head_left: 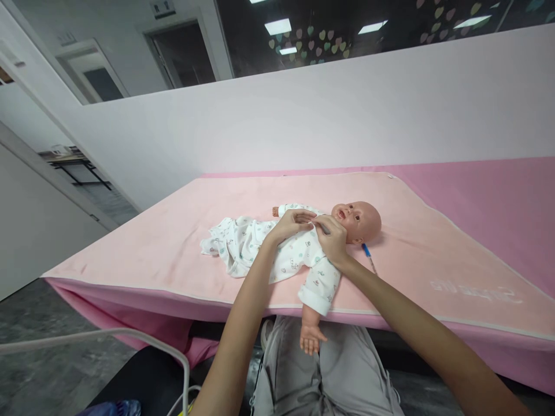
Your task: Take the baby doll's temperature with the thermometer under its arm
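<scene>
A baby doll (362, 218) lies on its back, its head to the right and its face turned up. It wears a white printed baby romper (295, 254), whose leg part spreads loosely to the left. Over the doll's chest, my left hand (293, 224) has its fingers bent together at the romper's front. Just below the doll's chin, my right hand (332, 238) pinches the cloth by the neckline. The fingertips of both hands nearly meet there, and they partly hide the fabric between them. One doll arm (310, 329) hangs over the table's near edge.
A peach mat (407, 277) covers much of the pink-draped table (498, 202). A blue-tipped thin item (366, 250) lies beside the doll's head. Behind runs a white wall (312, 127) below a dark window. A pale curved bar (130, 333) is at lower left.
</scene>
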A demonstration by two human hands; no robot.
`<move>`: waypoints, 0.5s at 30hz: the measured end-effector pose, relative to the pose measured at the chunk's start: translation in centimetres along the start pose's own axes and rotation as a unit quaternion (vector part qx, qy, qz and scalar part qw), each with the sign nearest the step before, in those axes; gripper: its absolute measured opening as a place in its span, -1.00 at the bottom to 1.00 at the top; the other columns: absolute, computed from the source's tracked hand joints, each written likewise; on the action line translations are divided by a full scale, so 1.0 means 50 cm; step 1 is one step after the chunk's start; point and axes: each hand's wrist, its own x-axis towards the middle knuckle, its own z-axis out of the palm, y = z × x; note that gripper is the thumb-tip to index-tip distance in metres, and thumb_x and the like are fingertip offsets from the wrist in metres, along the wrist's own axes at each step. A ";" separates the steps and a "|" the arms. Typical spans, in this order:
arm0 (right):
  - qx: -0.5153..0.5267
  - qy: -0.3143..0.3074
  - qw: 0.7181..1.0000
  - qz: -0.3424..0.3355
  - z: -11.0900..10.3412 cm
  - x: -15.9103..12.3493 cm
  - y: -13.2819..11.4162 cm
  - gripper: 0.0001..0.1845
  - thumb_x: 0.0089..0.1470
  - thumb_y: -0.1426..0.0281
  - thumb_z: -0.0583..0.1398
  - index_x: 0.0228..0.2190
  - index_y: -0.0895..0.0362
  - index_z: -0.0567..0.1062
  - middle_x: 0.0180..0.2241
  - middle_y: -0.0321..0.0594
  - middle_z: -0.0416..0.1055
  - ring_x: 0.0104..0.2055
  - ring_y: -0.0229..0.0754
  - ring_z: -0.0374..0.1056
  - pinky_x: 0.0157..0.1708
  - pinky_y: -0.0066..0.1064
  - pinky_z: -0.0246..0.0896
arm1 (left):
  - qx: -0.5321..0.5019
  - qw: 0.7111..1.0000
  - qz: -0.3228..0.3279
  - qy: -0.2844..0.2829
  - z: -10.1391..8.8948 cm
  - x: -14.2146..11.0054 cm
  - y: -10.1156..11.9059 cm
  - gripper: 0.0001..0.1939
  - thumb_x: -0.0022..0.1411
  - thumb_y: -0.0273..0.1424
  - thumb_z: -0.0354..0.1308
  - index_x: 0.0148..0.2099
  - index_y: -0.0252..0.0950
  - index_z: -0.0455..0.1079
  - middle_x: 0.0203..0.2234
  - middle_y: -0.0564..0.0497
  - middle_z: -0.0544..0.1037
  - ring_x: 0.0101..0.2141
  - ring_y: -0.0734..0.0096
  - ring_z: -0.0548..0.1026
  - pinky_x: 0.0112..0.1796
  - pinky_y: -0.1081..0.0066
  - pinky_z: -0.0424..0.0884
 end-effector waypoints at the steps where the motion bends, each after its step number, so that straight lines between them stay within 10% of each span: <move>1: 0.001 -0.002 1.000 0.000 0.000 0.000 0.000 -0.75 0.02 0.57 0.03 -0.40 0.08 0.47 -0.37 -0.24 0.46 -0.29 -0.18 0.37 -0.23 -0.30 0.32 | -0.002 1.000 0.002 -0.002 0.000 0.000 -0.001 -0.62 -0.12 -0.45 0.28 -0.16 -0.39 0.45 -0.29 -0.12 0.55 -0.23 0.32 0.48 -0.13 0.30 0.36; 15: 0.022 -0.009 0.999 0.030 -0.001 0.007 -0.002 -0.77 0.01 0.56 0.05 -0.36 0.10 0.46 -0.35 -0.21 0.45 -0.27 -0.16 0.36 -0.25 -0.30 0.30 | 0.045 0.998 0.047 0.010 0.002 0.007 -0.022 -0.63 -0.05 -0.46 0.21 -0.11 -0.38 0.41 -0.34 -0.09 0.53 -0.30 0.38 0.48 -0.22 0.39 0.38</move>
